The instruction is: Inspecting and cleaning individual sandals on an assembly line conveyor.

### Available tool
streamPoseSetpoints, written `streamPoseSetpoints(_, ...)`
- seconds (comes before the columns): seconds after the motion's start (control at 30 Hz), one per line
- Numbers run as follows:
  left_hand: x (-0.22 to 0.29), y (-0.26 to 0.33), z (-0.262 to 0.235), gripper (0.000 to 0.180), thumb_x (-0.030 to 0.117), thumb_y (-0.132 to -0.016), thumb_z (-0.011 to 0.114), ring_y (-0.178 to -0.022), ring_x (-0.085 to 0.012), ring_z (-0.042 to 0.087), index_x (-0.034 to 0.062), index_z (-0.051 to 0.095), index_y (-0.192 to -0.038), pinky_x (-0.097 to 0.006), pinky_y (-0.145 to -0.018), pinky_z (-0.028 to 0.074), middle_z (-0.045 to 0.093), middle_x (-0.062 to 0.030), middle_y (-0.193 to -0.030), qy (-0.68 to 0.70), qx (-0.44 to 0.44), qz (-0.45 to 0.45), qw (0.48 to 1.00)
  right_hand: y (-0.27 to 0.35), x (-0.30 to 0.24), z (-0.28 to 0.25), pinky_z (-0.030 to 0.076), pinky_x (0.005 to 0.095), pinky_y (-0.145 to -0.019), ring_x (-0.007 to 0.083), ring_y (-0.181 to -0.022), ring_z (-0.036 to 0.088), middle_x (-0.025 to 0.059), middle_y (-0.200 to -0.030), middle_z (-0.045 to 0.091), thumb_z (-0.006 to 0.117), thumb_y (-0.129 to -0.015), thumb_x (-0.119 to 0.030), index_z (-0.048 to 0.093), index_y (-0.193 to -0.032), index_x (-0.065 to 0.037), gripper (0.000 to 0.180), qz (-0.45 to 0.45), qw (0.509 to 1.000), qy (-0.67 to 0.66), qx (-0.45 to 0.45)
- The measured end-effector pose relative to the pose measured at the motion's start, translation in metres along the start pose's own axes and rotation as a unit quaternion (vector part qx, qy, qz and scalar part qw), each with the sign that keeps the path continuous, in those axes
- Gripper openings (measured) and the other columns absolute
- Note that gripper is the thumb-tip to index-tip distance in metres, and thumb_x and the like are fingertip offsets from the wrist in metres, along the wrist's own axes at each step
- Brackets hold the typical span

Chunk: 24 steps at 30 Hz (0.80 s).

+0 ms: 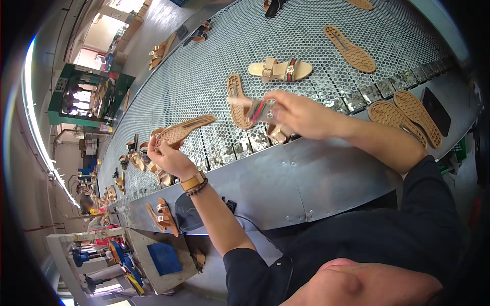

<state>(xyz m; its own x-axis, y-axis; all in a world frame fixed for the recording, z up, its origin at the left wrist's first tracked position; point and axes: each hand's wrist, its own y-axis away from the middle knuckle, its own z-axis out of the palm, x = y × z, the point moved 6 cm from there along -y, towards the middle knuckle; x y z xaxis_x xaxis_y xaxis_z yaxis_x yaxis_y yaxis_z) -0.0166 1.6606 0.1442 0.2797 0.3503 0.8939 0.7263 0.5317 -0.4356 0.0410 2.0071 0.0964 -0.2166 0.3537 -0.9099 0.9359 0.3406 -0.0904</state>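
My left hand is closed round one end of a tan sandal, its patterned sole turned toward me. My right hand grips another sandal, smeared by motion, with a green-and-red striped strap. Behind that one, a tan sole lies on the metal mesh belt. Farther back, a beige sandal with a buckle and a striped strap rests upright. To its right a tan sole faces up.
On the metal ledge at right lie two tan soles beside a flat black object. Brown sandals and a dark rounded thing are at the ledge's left. More sandals crowd the belt's left. A green machine stands beyond.
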Motion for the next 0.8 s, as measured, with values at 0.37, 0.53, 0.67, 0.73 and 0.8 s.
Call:
streamPoseSetpoints(0.37, -0.040, 0.121, 0.071, 0.045, 0.031, -0.107, 0.043, -0.124, -0.0320, 0.062, -0.0035, 0.061, -0.130, -0.049, -0.107, 0.050, 0.066, -0.0179, -0.131, 0.599, -0.299, -0.310, 0.675, 0.002, 0.002, 0.007, 0.065, 0.0376, -0.089, 0.0267, -0.104, 0.075, 0.0189, -0.129, 0.066, 0.046, -0.112, -0.018, 0.042, -0.151, 0.003, 0.044, 0.026, 0.858, -0.502, -0.105)
streamPoseSetpoints(0.53, -0.024, 0.152, 0.081, 0.047, 0.037, -0.111, 0.031, -0.116, -0.0313, 0.066, 0.0029, 0.062, -0.120, -0.050, -0.103, 0.054, 0.069, -0.0176, -0.122, 0.524, -0.220, -0.387, 0.726, 0.019, 0.004, 0.040, 0.055, 0.0241, -0.076, 0.0068, -0.084, 0.065, 0.0033, -0.102, 0.069, 0.053, -0.111, -0.021, 0.063, -0.124, 0.002, 0.029, 0.147, 0.874, -0.450, -0.115)
streamPoseSetpoints(0.67, -0.004, 0.160, 0.085, 0.048, 0.034, -0.109, 0.028, -0.114, -0.0378, 0.067, -0.0009, 0.060, -0.117, -0.050, -0.099, 0.056, 0.069, -0.0246, -0.121, 0.518, -0.250, -0.322, 0.752, 0.024, 0.015, 0.050, 0.055, 0.0247, -0.072, 0.0060, -0.080, 0.066, 0.0034, -0.097, 0.070, 0.054, -0.110, -0.022, 0.064, -0.116, 0.003, 0.027, 0.206, 0.863, -0.446, -0.118)
streamPoseSetpoints(0.73, -0.011, 0.160, 0.084, 0.049, 0.030, -0.104, 0.027, -0.118, -0.0437, 0.064, -0.0020, 0.061, -0.119, -0.055, -0.102, 0.053, 0.068, -0.0251, -0.122, 0.487, -0.248, -0.317, 0.775, 0.024, 0.016, 0.052, 0.055, 0.0245, -0.070, 0.0061, -0.078, 0.066, 0.0035, -0.095, 0.070, 0.055, -0.110, -0.022, 0.065, -0.113, 0.003, 0.027, 0.212, 0.864, -0.441, -0.120)
streamPoseSetpoints(0.8, -0.002, 0.162, 0.086, 0.046, 0.027, -0.105, 0.028, -0.115, -0.0407, 0.066, -0.0036, 0.061, -0.117, -0.052, -0.099, 0.056, 0.069, -0.0258, -0.120, 0.499, -0.244, -0.317, 0.769, 0.026, 0.019, 0.051, 0.055, 0.0244, -0.065, 0.0064, -0.073, 0.066, 0.0035, -0.088, 0.070, 0.054, -0.109, -0.019, 0.067, -0.104, 0.003, 0.026, 0.219, 0.869, -0.429, -0.113)
